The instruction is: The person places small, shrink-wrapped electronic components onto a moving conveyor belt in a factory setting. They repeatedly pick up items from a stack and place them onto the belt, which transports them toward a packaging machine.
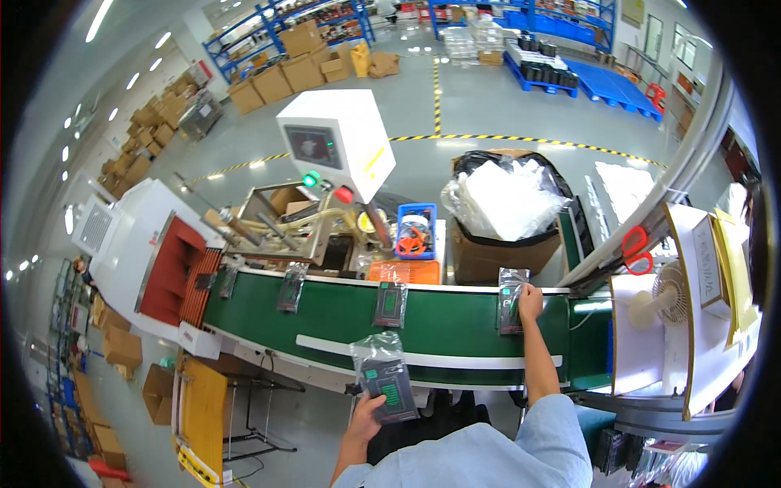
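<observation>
Belt (447, 313) carries four packs (390, 306), curled right hand (530, 302) touching one, grip unclear, left hand (366, 416) clutching another (387, 384).

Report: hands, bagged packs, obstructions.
Left hand gripping clear-bagged pack. Right hand touching second bagged pack on green conveyor belt. Three more bagged packs leftward. White rail between held pack and the others.

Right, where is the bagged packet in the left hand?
In the head view's lower middle, the bagged packet is on the near side of the green belt, partly hiding its white rail.
</observation>
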`<state>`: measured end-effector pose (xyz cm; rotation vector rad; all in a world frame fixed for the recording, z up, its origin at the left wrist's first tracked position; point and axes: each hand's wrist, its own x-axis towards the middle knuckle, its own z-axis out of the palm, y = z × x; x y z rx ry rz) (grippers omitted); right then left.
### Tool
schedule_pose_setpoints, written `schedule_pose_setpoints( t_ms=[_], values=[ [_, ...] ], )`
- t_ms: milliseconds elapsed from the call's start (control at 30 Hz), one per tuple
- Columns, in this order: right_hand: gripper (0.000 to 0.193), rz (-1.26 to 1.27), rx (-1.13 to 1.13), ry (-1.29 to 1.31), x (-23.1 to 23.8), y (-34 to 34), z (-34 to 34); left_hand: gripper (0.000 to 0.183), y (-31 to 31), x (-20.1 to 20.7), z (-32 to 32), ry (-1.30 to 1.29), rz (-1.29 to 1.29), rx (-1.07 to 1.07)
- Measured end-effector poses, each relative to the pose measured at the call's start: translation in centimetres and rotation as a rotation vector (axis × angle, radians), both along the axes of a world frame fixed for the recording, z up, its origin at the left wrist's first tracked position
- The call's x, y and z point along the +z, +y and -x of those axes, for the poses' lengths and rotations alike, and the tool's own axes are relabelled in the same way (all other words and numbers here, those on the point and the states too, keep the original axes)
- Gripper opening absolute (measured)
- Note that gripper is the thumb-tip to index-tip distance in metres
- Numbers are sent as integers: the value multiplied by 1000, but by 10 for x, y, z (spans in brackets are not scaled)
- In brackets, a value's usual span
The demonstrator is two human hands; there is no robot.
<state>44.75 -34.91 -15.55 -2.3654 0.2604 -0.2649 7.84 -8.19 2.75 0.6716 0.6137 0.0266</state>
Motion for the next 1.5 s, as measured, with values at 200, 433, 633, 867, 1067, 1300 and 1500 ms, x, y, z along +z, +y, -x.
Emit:
schedule_pose_setpoints(
  t_ms=[200, 433, 633, 867, 1067, 1300, 1500],
  values=[
    [27, -46, 47, -51, -4, -1, -3, 40, 7, -2, 4, 23, -75, -122],
    [32, -338, 813, 411, 108, 71, 93, 52, 19, 14, 11, 41, -299, -433],
    [15, -787, 1334, 825, 187, 108, 167, 60, 34, 30, 15, 62, -404, -703],
    [11, -1258, 955, 694, 175, 119, 155, 54, 46, 17, 34, 51, -462, -730],
    [26, -584, 1522, 644, 204, 147, 184, 51, 45, 14, 35, 36, -613, -885],
    [12, -951, 1246, 574, 189, 150, 181, 48, 48, 14, 30, 63, -661, -818],
    [34, -837, 1145, 799, 161, 111, 186, 53, 45, 4, 23, 16, -416, -666]
  ],
)
